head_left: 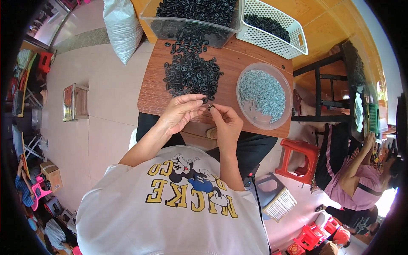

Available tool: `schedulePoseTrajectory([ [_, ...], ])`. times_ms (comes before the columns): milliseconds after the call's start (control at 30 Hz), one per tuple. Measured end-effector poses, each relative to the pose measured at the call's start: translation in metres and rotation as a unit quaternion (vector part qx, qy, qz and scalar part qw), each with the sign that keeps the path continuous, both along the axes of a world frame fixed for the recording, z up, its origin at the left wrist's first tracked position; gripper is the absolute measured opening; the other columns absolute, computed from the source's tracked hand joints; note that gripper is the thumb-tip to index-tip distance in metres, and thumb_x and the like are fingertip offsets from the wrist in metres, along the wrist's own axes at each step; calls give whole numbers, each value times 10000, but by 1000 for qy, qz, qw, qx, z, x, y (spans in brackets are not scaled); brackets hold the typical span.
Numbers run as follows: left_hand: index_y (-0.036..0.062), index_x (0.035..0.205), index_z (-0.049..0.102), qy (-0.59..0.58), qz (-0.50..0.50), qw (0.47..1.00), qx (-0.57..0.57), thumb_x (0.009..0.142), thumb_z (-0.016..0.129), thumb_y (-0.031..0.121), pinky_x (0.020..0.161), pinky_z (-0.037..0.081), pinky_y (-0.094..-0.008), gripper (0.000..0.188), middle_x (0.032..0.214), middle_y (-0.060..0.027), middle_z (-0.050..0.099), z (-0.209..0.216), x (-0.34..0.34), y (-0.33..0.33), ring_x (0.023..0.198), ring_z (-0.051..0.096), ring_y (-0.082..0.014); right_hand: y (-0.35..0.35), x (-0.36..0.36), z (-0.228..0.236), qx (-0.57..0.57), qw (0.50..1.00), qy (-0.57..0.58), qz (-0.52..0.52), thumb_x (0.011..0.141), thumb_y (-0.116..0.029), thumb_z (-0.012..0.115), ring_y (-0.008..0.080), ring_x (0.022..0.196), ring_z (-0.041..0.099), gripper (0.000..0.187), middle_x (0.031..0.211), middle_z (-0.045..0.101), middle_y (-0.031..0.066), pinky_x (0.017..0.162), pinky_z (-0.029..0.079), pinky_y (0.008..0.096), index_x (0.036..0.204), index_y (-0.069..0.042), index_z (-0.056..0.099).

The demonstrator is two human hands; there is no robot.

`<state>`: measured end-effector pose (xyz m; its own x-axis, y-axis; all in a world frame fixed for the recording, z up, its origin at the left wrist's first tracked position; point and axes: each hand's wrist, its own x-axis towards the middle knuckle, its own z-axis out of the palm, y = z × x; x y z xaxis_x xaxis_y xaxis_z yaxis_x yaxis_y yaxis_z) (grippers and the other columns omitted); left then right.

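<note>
My left hand (183,112) is closed in a pinch above the table's near edge, with a small black oval plastic piece (205,100) at its fingertips. Close beside it, my right hand (227,120) pinches something small and dark, partly covered by the thumb and too small to name. The fingertips of both hands almost meet. Just beyond them lies a heap of black oval pieces with holes (191,74) on the brown wooden table (233,59). To the right, a round clear tub (290,95) holds many small silvery screws or pins (262,93).
A clear plastic bin (191,26) full of black pieces stands at the table's far side, beside a white perforated basket (293,51) holding more. A white sack (122,32) stands far left. A red stool (298,160) is at right, near another person in pink (361,182).
</note>
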<state>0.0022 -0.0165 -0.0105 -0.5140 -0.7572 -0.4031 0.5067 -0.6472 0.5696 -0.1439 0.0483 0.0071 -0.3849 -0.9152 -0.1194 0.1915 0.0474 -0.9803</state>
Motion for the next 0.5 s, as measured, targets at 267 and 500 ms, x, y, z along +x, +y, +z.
schedulePoseTrajectory([
  [267,-20,1105,587,1,-10,997,-75,869,574,10,815,527,-287,238,1041,-119,621,8,1,1,904,625,-173,3,0,6,-9,1000,7,5,824,-4,643,40,707,548,127,819,636,7,628,458,180,948,16,660],
  [500,-1,1082,595,20,-24,994,-107,882,531,-24,828,518,-275,211,1025,-100,627,3,2,0,903,617,-146,4,1,8,11,999,36,19,818,-9,645,45,702,561,120,817,637,10,634,472,185,933,23,662],
])
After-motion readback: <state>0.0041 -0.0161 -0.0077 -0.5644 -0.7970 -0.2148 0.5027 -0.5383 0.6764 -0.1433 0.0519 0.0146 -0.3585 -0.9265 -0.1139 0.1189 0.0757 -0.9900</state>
